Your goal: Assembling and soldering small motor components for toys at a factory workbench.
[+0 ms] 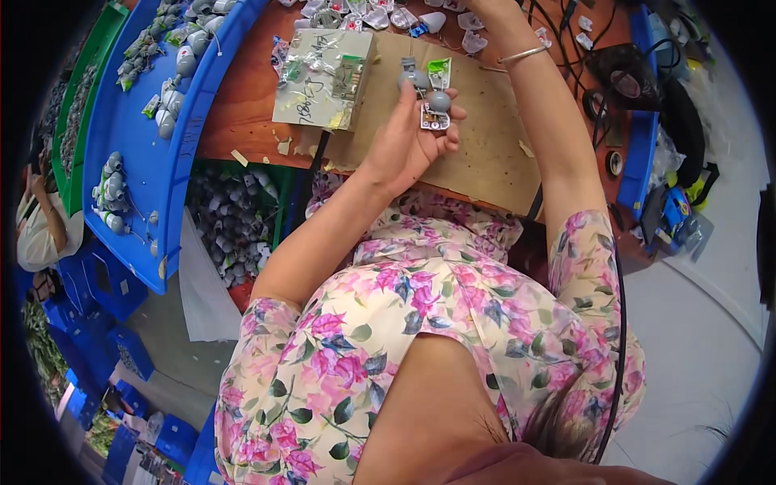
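Note:
My left hand (pixel 404 141) is palm up over the cardboard sheet (pixel 485 145), its thumb and fingers closed around a small grey-and-white device part. That part has a white open housing (pixel 435 120) with small metal pieces inside, a grey round knob (pixel 438 101), a grey piece (pixel 414 77) by the thumb and a green-and-white strip (pixel 439 73). My right hand (pixel 495 10) reaches to the far edge of the view, beside a pile of white plastic shells (pixel 364 12). Its fingers are cut off at the top. A metal bangle (pixel 524 55) circles that wrist.
A box with handwriting (pixel 314 81) lies left of the cardboard. Blue trays (pixel 187 137) of grey-and-white parts stand at left, above a bin of grey parts (pixel 234 218). Black cables (pixel 602 89) and a black device (pixel 626 73) lie at right. Another person (pixel 50 218) is far left.

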Demonstrator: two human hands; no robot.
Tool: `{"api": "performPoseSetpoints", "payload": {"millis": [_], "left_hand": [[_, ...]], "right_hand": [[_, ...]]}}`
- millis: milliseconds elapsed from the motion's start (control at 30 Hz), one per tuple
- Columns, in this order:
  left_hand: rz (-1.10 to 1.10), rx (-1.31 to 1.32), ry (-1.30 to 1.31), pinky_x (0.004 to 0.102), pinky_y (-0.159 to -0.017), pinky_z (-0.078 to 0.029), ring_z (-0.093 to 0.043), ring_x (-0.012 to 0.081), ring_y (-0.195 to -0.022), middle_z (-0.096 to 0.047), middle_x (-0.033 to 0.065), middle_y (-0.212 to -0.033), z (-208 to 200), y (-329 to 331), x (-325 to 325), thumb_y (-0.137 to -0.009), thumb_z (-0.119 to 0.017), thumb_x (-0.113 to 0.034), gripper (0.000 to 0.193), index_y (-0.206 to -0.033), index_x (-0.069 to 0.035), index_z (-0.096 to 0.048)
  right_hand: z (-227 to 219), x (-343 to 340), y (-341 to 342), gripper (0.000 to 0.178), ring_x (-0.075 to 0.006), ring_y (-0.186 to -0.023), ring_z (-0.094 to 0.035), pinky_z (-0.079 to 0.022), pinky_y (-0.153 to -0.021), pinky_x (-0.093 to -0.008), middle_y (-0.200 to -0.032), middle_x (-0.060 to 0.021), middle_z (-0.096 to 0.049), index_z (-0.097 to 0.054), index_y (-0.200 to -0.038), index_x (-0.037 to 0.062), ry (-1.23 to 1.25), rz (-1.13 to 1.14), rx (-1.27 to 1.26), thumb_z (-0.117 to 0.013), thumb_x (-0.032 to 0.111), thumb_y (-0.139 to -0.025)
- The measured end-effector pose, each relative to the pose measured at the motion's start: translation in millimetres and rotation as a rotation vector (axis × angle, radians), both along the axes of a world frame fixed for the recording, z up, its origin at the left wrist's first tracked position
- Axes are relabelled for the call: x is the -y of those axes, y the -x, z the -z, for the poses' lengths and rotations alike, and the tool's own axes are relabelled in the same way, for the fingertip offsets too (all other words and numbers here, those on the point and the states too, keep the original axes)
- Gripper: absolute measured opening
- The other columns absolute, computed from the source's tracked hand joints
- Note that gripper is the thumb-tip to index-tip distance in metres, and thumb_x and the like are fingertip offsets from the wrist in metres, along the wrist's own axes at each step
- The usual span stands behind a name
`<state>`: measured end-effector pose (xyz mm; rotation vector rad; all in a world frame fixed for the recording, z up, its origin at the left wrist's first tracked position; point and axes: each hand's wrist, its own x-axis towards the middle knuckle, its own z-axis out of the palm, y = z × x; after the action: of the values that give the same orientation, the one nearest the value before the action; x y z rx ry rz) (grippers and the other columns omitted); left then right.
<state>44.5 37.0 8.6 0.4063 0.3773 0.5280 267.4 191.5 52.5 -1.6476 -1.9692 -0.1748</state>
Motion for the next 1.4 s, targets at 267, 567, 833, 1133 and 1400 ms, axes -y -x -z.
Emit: {"api": "performPoseSetpoints", "payload": {"millis": [267, 567, 833, 1133, 1400], "left_hand": [[0.024, 0.056, 0.082, 0.0332, -0.08, -0.053, -0.061, 0.0173, -0.085, -0.061, 0.0094, -0.106, -14, 4, 2, -0.108, -0.043, -0.036, 0.042, -0.133, -0.003, -0.047], [-0.393, -0.748, -1.529, 0.0434, -0.079, -0.049, -0.059, 0.0358, -0.091, -0.055, 0.0192, -0.111, -4, 10, -15, -0.081, -0.046, 0.014, 0.055, -0.134, -0.002, -0.045], [-0.431, -0.753, -1.709, 0.0426, -0.083, -0.049, -0.058, 0.0337, -0.099, -0.054, 0.0181, -0.111, -9, 9, -13, -0.079, -0.045, 0.016, 0.058, -0.134, -0.003, -0.046], [-0.27, -0.156, -0.331, 0.0331, -0.098, -0.044, -0.055, 0.0185, -0.108, -0.056, 0.0087, -0.113, 6, 9, -1, -0.095, -0.053, -0.004, 0.039, -0.133, -0.005, -0.043], [-0.323, 0.029, -0.197, 0.0413, -0.105, -0.045, -0.055, 0.0262, -0.123, -0.059, 0.0119, -0.126, 5, -2, 2, -0.107, -0.05, -0.024, 0.036, -0.137, -0.005, -0.044]], "right_hand": [[2, 17, 3, 0.038, -0.0395, -0.099, -0.063, -0.052, -0.084, -0.048, -0.112, -0.0189, -0.064, -0.058, -0.118, 0.007, -0.221, -0.018, 0.123, -0.072, 0.026, -0.089], [7, 195, 39, 0.066, -0.0167, -0.063, -0.069, -0.053, -0.051, -0.0225, -0.077, -0.0139, -0.07, -0.059, -0.105, 0.0016, 1.011, -0.089, -1.461, -0.041, 0.065, -0.1], [14, 218, 58, 0.058, -0.0195, -0.083, -0.071, -0.06, -0.059, -0.0256, -0.1, -0.0161, -0.067, -0.049, -0.134, -0.0025, 0.81, -0.524, -1.753, -0.06, 0.041, -0.098], [21, 227, 91, 0.05, -0.0214, -0.106, -0.061, -0.051, -0.087, -0.036, -0.119, -0.0107, -0.059, -0.047, -0.127, 0.0031, 0.394, -0.011, -0.812, -0.072, 0.022, -0.088], [19, 241, 88, 0.045, -0.0157, -0.086, -0.061, -0.051, -0.075, -0.0297, -0.106, -0.0079, -0.061, -0.052, -0.126, 0.0028, 0.28, 0.05, -0.957, -0.071, 0.023, -0.09]]}}
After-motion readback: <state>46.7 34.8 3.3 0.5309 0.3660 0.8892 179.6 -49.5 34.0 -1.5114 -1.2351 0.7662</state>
